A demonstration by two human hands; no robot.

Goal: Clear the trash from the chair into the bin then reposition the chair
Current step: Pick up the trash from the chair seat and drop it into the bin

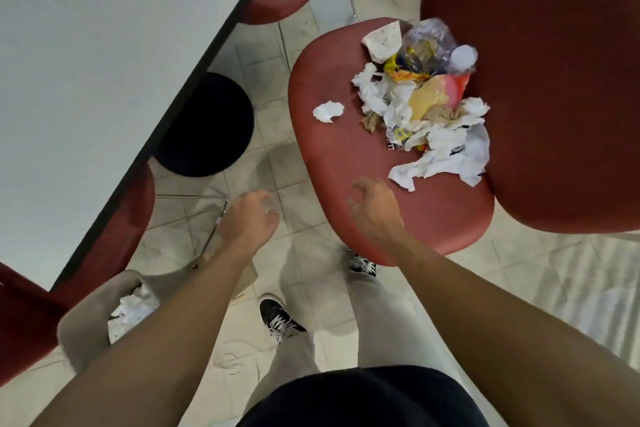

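My right hand (375,210) hovers over the near edge of the red chair seat (346,156) at centre frame, fingers (360,185) loosely spread and curved, holding nothing; whether they touch the seat I cannot tell. My left hand (249,218) hangs over the tiled floor (298,288) left of the seat, fingers curled inward around what looks like a small white scrap, too blurred to confirm. The trash pile (429,107), made up of crumpled white tissues, a clear plastic bag, yellow wrappers and a pink-and-cream item, lies on the far right part of the seat against the chair back (554,80). One crumpled tissue ball (328,111) sits apart, left of the pile. The beige bin (86,319) stands at lower left, beneath my left forearm, with white paper (131,308) inside. A white tabletop (86,62) fills the upper left; a round black stool (211,125) stands at its edge.
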